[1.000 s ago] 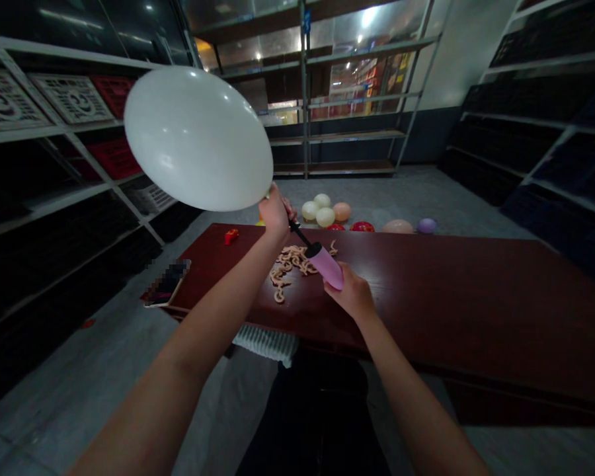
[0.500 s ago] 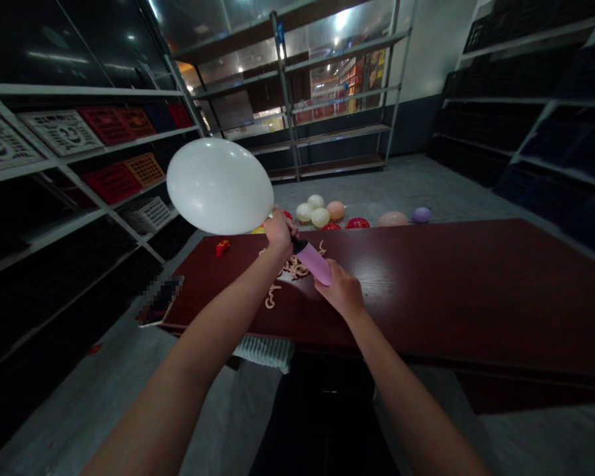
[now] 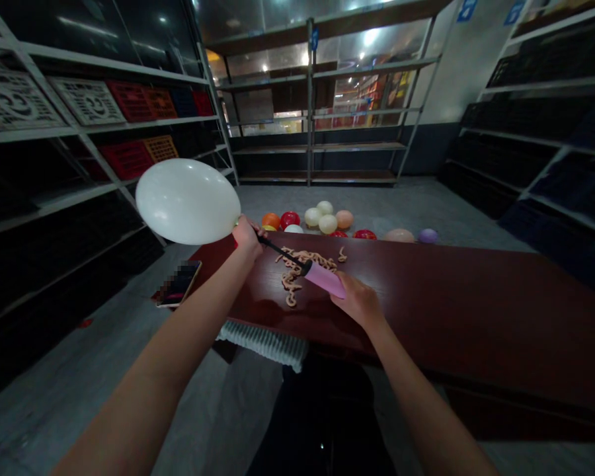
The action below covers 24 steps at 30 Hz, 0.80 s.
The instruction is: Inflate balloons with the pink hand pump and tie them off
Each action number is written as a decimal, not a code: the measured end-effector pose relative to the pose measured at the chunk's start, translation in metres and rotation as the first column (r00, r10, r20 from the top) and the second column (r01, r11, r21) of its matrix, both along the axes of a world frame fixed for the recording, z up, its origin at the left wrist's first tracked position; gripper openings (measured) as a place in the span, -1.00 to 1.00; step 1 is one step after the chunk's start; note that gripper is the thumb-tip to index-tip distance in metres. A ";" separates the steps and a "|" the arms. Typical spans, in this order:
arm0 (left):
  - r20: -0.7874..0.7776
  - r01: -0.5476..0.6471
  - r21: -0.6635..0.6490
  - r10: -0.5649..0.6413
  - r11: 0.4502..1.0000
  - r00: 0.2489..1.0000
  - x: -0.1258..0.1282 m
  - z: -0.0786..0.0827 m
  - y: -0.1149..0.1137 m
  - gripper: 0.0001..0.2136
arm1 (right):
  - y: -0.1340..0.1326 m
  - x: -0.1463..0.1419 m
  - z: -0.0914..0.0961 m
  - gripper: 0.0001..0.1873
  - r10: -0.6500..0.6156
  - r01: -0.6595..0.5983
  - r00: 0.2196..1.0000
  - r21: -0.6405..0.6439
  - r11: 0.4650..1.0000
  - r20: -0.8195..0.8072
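Observation:
A large white balloon (image 3: 188, 200), blown up, is at the left above the table's far corner. My left hand (image 3: 248, 237) is closed at the balloon's neck and the end of a balloon pump's black rod; the join itself is hidden by the fingers. The pump's pink barrel (image 3: 326, 280) is gripped at its near end by my right hand (image 3: 361, 301). A stretch of black rod (image 3: 282, 251) shows between the two hands. Beneath the pump, a heap of uninflated beige balloons (image 3: 291, 288) lies on the dark red table (image 3: 456, 304).
A phone (image 3: 181, 284) lies at the table's left end. On the floor beyond are several inflated balloons (image 3: 328, 223) in white, red, orange and purple. Shelving with crates (image 3: 86, 100) stands at the left, more racks (image 3: 310, 145) behind. A ribbed pale cloth (image 3: 265, 342) sits under the near edge.
My left hand and the white balloon have moved left, away from my right hand. The pump has lengthened, baring its black rod. The camera view has shifted somewhat.

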<state>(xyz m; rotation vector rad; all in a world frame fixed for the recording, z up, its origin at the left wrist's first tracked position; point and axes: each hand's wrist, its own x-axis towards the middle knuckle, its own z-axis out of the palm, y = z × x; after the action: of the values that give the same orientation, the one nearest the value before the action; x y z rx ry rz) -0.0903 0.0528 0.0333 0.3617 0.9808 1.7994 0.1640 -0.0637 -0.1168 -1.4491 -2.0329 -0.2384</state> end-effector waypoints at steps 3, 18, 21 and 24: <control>0.042 -0.020 -0.022 0.021 1.000 0.999 -0.023 -0.006 -0.001 -0.68 | 0.000 -0.003 0.002 -0.57 0.033 -0.033 0.999 -0.016 0.999 0.033; -0.020 -0.007 0.224 0.012 0.975 1.000 0.052 0.027 0.005 -0.57 | 0.008 0.007 -0.011 -0.57 -0.136 0.138 0.986 0.017 0.990 -0.093; -0.083 0.091 0.261 -0.071 0.961 0.994 0.081 0.027 0.000 -0.54 | 0.008 0.006 -0.012 -0.55 -0.156 0.159 0.977 0.008 0.987 -0.143; -0.158 0.180 0.238 -0.145 0.954 0.977 0.113 0.015 -0.007 -0.52 | 0.009 0.006 -0.012 -0.53 -0.172 0.175 0.969 0.002 0.984 -0.177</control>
<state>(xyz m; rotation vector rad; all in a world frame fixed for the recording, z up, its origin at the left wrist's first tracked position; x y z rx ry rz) 0.0231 0.0457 0.0478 0.7149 0.7918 1.7677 0.1704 -0.0549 -0.1292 -1.5816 -1.7615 -0.1923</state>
